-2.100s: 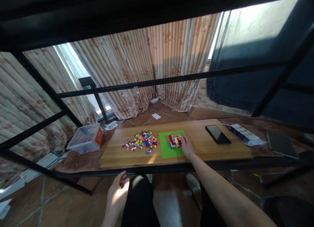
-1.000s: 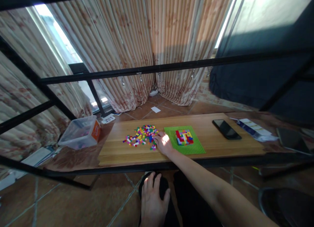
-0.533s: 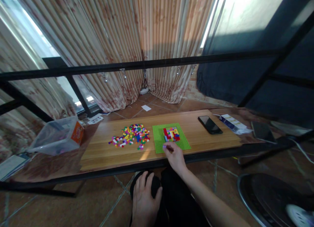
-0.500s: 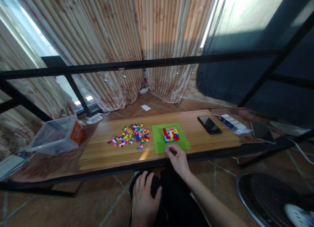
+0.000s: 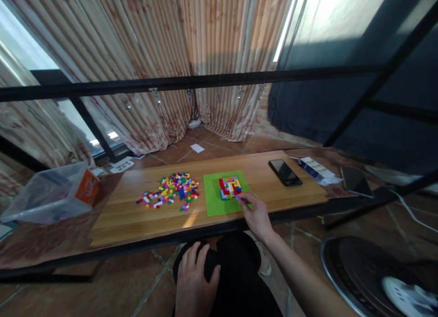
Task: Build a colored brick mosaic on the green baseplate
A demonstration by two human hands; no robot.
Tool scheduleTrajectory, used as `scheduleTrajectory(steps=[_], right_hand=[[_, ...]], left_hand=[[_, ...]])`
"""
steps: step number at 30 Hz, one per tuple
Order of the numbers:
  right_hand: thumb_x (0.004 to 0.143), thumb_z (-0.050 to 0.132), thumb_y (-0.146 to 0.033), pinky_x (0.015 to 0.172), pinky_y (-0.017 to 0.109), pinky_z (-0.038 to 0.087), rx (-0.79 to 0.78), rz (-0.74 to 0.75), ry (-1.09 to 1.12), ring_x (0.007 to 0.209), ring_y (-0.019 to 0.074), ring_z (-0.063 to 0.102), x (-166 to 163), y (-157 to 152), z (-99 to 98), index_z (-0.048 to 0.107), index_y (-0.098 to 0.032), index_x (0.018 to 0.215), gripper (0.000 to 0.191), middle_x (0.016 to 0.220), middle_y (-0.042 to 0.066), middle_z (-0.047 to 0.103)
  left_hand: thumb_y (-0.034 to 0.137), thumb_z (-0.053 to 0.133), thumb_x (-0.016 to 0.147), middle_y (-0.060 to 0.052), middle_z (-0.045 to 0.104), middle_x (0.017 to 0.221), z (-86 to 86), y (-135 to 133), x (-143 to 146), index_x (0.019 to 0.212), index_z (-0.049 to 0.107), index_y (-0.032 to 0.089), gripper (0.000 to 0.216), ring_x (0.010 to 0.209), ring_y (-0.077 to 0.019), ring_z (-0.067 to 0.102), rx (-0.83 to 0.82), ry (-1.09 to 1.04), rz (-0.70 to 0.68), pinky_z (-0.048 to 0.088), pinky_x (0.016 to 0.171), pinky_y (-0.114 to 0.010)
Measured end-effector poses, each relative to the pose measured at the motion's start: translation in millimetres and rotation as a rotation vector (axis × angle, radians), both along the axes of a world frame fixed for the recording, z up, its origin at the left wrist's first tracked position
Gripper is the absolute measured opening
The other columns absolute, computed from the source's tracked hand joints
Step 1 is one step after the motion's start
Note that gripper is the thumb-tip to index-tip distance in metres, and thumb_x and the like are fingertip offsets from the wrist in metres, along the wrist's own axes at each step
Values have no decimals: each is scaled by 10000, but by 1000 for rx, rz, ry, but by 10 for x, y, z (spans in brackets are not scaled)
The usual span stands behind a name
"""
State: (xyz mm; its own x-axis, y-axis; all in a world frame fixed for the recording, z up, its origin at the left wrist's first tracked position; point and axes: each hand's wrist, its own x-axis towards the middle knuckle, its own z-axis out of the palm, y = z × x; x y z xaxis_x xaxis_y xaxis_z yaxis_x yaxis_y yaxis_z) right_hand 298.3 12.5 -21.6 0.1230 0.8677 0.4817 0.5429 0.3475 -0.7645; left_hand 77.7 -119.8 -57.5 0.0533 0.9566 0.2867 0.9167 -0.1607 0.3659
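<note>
A multicoloured block build (image 5: 230,187) of small toy bricks stands on the green baseplate (image 5: 215,207). At the build's near right corner, my right hand (image 5: 256,213) pinches a small purple brick (image 5: 238,197) between thumb and fingers. Whether that brick touches the build cannot be made out. My left hand (image 5: 196,278) rests on my knee, fingers spread a little and holding nothing. To the left of the baseplate lies a loose pile of small coloured bricks (image 5: 176,189).
The wooden board (image 5: 137,228) carries the bricks and a black phone (image 5: 285,172) at its right. Beyond its left end sits a clear plastic bin (image 5: 51,196). Papers (image 5: 316,168) and a dark tablet-like slab (image 5: 356,180) lie to the right. A black rail (image 5: 212,80) crosses behind.
My right hand has moved forward with the purple brick, from the baseplate's near edge to the build's near right corner. My left hand stays on my knee. The whole view has shifted slightly.
</note>
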Motion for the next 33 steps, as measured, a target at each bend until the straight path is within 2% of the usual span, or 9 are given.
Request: scheduleTrajectory(steps=[6,9,13,19,27,33], right_hand=[[925,563,-252,856,376,495,135,59,-255,928,217,620,-31,243,40,705,-237,922,143,969,52,727],[927,570,-238,880,373,484,189,107,-287,937,209,610,-104,345,-3,711,-240,894,145,950,38,735],[913,597,-229,914,387,471,212,99,-305,970,220,583,-167,421,-52,726,-241,873,136,938,32,734],[891,618,-237,908,422,473,189,-26,-294,1023,246,526,-149,437,-83,745,-255,835,140,1040,59,689],[918,582,-244,918,408,459,173,-41,-423,1057,246,501,-145,385,-40,736,-254,856,166,1100,60,660],[943,530,-254,933,431,433,170,-69,-567,1105,263,479,-138,304,-64,727,-267,971,200,1173,83,625]], left_hand=[[345,606,819,-116,626,1271,-46,21,-40,1219,655,211,425,1171,-309,575,11,9,-30,527,956,-509],[359,605,820,-117,627,1271,-46,27,-31,1221,655,215,428,1168,-313,578,0,17,-32,534,943,-510],[370,602,827,-117,622,1278,-65,19,-29,1230,647,218,434,1172,-310,574,10,25,-36,535,939,-505],[349,612,816,-107,617,1282,-106,3,-41,1240,635,234,440,1170,-308,570,35,21,-35,532,939,-505],[353,598,849,-90,603,1312,-73,4,-77,1260,624,253,424,1194,-295,557,-34,43,-60,523,959,-485],[354,611,820,-102,610,1291,-52,-5,-46,1229,642,241,426,1175,-305,564,-9,43,-40,526,951,-488]])
